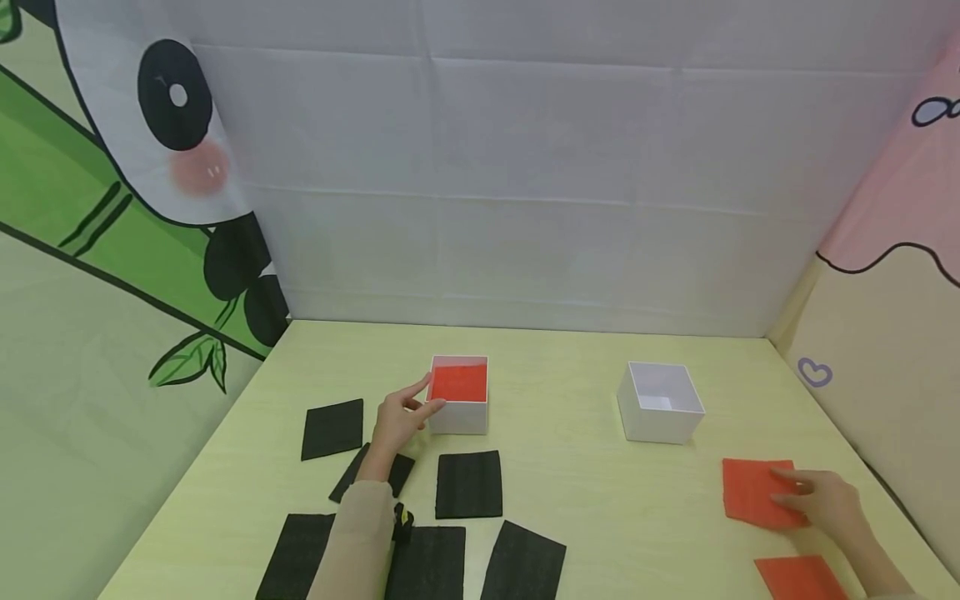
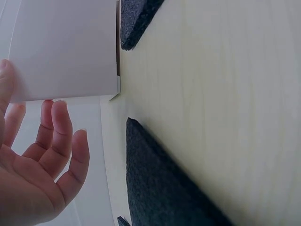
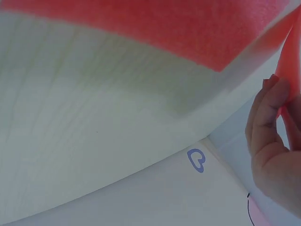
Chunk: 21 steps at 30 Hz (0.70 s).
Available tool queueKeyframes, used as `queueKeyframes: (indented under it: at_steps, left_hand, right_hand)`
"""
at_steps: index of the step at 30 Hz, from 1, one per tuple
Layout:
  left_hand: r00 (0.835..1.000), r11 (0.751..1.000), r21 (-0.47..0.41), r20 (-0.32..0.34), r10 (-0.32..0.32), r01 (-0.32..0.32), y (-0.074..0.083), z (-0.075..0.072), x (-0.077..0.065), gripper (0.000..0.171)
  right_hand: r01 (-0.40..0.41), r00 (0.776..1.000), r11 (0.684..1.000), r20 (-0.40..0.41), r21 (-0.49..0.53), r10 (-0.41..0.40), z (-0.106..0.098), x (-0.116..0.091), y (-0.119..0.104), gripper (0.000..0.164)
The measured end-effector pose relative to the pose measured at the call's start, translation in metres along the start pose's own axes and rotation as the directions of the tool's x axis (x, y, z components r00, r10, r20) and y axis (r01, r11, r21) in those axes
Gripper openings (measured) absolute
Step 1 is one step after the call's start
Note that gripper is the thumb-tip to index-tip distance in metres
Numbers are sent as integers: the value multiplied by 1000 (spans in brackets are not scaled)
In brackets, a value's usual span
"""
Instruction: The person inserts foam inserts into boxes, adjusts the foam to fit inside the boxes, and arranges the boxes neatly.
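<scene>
My left hand (image 1: 397, 421) holds the near left corner of a white open-topped box (image 1: 459, 419), thumb at the front and a finger along its left side. Inside that box lies a red sheet (image 1: 459, 383). In the left wrist view the thumb lies on the box wall (image 2: 66, 52) and the other fingers bend at its edge. Over at the right, my right hand (image 1: 828, 500) pinches a red felt-like square (image 1: 752, 492). The right wrist view shows red material (image 3: 290, 61) bent up between the thumb and fingers.
A second white box (image 1: 660, 421) stands right of centre. Another red square (image 1: 798, 579) lies at the near right. Several black squares, such as one (image 1: 332, 429) at the left and one (image 1: 469, 485) before the first box, lie spread about. A white cloth wall (image 1: 525, 208) rises behind the table.
</scene>
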<state>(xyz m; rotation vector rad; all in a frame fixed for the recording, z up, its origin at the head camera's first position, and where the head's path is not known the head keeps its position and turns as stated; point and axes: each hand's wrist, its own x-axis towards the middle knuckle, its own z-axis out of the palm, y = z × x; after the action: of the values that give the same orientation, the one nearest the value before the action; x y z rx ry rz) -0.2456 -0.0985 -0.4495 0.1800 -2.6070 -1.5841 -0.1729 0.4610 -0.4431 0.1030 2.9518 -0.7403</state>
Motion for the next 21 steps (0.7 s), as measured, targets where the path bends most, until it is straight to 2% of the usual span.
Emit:
queueKeyframes:
  at_steps: [3,6,9,14,21]
  left_hand:
    - [1000,1000,-1,-2,-2,2,0,0,0,62]
    - [1000,1000,-3,-3,-5,5,0,0,0,63]
    - [1000,1000,-5,-2,-8,8,0,0,0,63]
    - [1000,1000,-10,3,-10,10,0,-1,-1,63]
    - [1000,1000,-5,-2,-16,16,1,-1,0,63]
  right_hand:
    - [-32,999,995,24,90,30,-2,-2,1,74]
    - [-78,996,977,61,197,67,-4,-5,2,75]
    - [-88,994,955,88,284,66,-4,-8,1,64]
    - [-61,996,913,90,402,27,1,-15,-4,42]
    - [8,991,887,116,462,-69,6,-18,-9,40]
